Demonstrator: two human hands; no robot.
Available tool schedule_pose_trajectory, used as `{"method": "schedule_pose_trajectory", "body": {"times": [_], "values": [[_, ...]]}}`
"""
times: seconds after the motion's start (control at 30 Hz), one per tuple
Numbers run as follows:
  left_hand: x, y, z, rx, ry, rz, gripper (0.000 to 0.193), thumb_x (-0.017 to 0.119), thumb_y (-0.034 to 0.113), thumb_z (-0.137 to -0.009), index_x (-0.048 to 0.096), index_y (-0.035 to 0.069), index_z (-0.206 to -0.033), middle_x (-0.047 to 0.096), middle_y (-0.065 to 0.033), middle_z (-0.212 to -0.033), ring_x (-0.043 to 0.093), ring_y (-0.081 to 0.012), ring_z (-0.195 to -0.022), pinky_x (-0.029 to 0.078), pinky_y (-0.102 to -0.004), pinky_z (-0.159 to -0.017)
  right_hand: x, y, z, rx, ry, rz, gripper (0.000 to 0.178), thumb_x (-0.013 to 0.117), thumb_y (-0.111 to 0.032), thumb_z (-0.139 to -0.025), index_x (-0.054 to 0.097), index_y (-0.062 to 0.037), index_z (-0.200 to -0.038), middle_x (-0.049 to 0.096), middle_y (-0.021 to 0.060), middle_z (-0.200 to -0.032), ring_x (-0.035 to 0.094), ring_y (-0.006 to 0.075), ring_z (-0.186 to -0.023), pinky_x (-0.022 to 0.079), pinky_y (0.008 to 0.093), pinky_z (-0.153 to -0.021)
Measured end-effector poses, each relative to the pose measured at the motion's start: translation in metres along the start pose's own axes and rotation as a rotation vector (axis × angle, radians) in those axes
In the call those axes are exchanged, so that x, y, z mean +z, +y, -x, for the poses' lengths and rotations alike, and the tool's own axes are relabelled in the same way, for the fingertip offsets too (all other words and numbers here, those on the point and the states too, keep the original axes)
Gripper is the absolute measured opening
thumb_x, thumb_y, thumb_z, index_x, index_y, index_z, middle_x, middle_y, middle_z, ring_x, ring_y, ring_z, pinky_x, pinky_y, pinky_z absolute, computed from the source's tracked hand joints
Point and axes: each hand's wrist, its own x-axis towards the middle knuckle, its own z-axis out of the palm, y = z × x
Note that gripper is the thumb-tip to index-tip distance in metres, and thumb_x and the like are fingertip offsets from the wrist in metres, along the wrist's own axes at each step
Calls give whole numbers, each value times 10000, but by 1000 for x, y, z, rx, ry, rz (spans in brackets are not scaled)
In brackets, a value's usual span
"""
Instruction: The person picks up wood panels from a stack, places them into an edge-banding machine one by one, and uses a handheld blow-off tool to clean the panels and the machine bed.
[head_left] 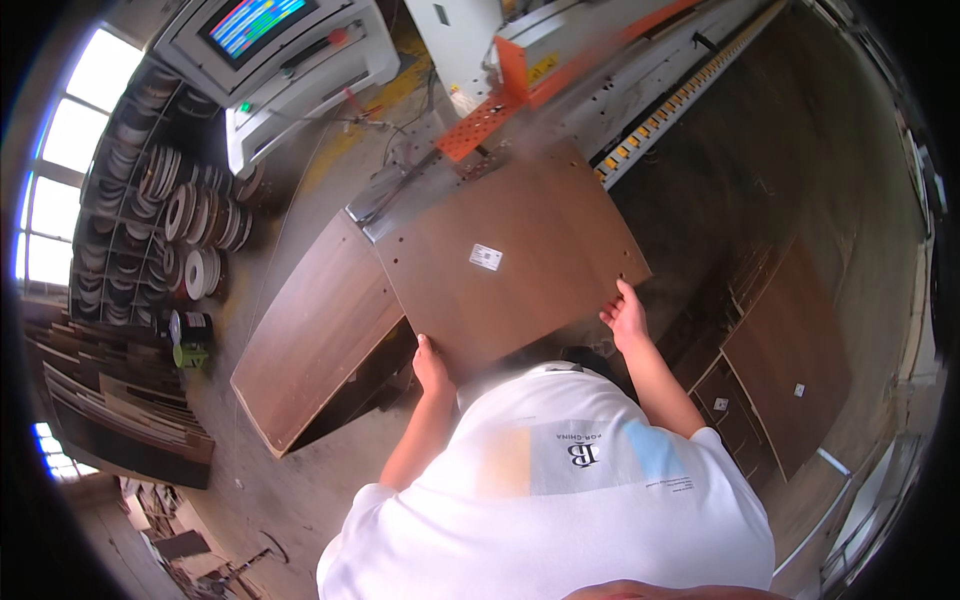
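A flat brown wood-grain panel (520,280) lies level in front of me, with a white label (486,257) near its middle and small drilled holes by its edges. My left hand (431,368) is closed on its near left corner, thumb on top. At the near right corner, my right hand (627,318) grips the same panel, with the thumb over the edge. The fingers of both hands are partly hidden under it. The panel's far edge reaches the machine's bed beneath an orange perforated bracket (480,128).
Brown panels (318,320) are stacked at my left, more panels (795,370) at my right. A control console (290,70) with a lit screen stands far left. Edging rolls (182,212) fill a rack behind the left stack. A machine rail (690,95) runs to the far right.
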Motion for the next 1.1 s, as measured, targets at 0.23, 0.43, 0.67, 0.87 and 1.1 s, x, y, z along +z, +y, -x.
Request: {"method": "schedule_pose_trajectory", "body": {"times": [0.23, 0.43, 0.67, 0.87, 1.1], "values": [[-82, -15, -64, 353, -72, -599, 555, 643, 396, -934, 513, -8, -1291, 674, -164, -1117, 663, -311, -988, 508, -400, -867, 102, 0, 0, -41, -327, 143, 506, 597, -433, -965, 554, -70, -1314, 613, 125, -1321, 610, 236, -1178, 526, 358, -883], [-104, 16, -7, 764, -292, -1217, 984, 801, 336, -777, 221, 161, -1552, 683, -107, -1111, 683, -296, -895, 540, -393, -768, 122, 35, 39, -25, -357, 374, 621, 583, -384, -986, 433, 17, -1437, 497, 222, -1444, 556, 300, -1280, 501, 398, -967], [-79, 15, -27, 843, -254, -1148, 888, 829, 251, -739, 392, 210, -1511, 659, -58, -813, 646, -219, -701, 506, -342, -628, 129, 25, 38, -87, -484, 218, 650, 508, -393, -1016, 312, -31, -1520, 386, 184, -1550, 417, 274, -1410, 418, 432, -1071], [-44, 20, -32, 748, -243, -1110, 874, 844, 254, -714, 445, 222, -1492, 602, -39, -681, 606, -211, -618, 489, -333, -598, 139, 6, 13, -112, -531, 156, 672, 481, -406, -1019, 282, -26, -1537, 318, 177, -1590, 309, 276, -1475, 327, 447, -1143], [1, 28, -23, 714, -193, -1112, 857, 849, 267, -695, 483, 215, -1468, 628, -44, -700, 628, -208, -636, 498, -333, -609, 122, -23, -15, -97, -568, 52, 684, 454, -434, -1012, 284, -31, -1538, 333, 161, -1588, 304, 271, -1478, 300, 449, -1158]]}}
